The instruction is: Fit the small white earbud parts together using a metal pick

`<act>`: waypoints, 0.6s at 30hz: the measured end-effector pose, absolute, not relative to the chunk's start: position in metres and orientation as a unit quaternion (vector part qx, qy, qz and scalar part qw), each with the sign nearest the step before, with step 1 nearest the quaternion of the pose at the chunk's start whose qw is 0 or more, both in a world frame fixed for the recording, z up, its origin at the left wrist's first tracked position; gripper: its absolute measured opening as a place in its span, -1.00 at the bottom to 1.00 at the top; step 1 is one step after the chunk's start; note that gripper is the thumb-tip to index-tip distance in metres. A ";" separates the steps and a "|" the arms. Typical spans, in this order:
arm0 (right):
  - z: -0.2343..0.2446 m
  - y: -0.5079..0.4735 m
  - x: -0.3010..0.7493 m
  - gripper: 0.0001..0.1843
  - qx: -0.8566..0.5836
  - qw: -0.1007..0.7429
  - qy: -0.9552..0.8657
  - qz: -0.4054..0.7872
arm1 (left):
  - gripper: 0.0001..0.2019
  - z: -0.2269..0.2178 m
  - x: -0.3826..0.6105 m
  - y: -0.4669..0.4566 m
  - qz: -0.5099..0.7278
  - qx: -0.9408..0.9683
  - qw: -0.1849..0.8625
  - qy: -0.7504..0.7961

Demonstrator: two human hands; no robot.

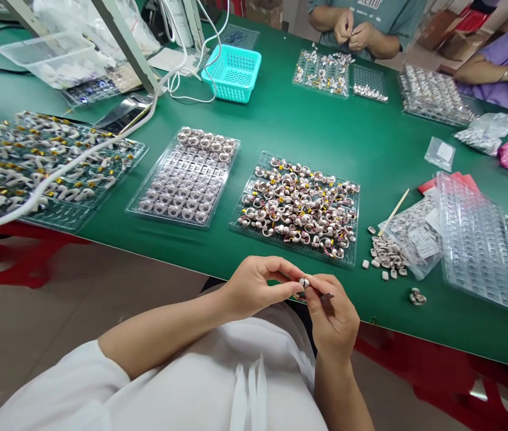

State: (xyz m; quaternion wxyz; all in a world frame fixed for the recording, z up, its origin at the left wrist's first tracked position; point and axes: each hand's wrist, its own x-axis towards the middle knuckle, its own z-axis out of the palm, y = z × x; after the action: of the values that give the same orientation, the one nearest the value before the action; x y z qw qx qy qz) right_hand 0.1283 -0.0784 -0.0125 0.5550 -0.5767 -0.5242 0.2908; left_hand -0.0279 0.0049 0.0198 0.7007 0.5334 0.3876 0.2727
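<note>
- Component (304, 282), small and pale, was held at the near edge of the desk (276, 120).
- It was pinched narrowly between the fingers of the left hand (254, 290) and the right hand (337, 317); a slim dark item (327, 296) was also held in the right.
- It was judged light, stiff, rather slippery and possibly fragile; a gentle grip by its outer edges was thought best.
- From the hands, curved parts (296, 206) were spread at twelve o'clock, cup-like parts (175, 200) at ten, and loose caps (387, 254) between two and three.
- Print on a white label (425, 242), also between two and three, was too small to be read; lettering on a co-worker's shirt (382, 24), just past twelve, was only partly visible.
</note>
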 end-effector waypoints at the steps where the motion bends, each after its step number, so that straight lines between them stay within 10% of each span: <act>1: -0.014 -0.078 0.127 -0.79 -0.574 0.571 -0.500 0.307 | -0.79 0.021 -0.027 0.004 0.277 0.544 0.689 0.389; 18: -0.023 -0.077 0.130 -0.88 -0.551 0.635 -0.383 0.384 | -0.85 0.025 -0.020 -0.004 0.350 0.627 0.588 0.373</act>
State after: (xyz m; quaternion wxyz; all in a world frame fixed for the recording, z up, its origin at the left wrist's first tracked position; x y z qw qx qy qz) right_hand 0.1300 -0.0771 -0.0233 0.6351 -0.5506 -0.3825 0.3836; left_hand -0.0203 -0.0036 0.0252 0.5883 0.6266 0.3729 0.3496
